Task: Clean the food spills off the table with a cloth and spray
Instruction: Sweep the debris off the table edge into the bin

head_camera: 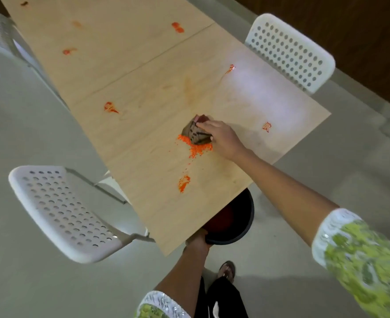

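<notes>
1. Right hand (221, 136) is clamped down on a crumpled brown patterned cloth (195, 131), pressing it onto the light wooden surface (157, 72).
2. Orange crumbly food spill (197, 148) sits right under that hand.
3. Left hand (197, 241) grips a black round bucket (233, 221) below the surface edge.

My bunched brown patterned cloth (195, 131) sits pressed flat on the pale wooden table (143, 72), right at the edge of a heap of loose orange crumbs (195, 146). Nearer my end lies an orange-red smear (183, 182). More red blotches (110, 107) dot the top farther off, one (267, 126) by the right edge.
</notes>
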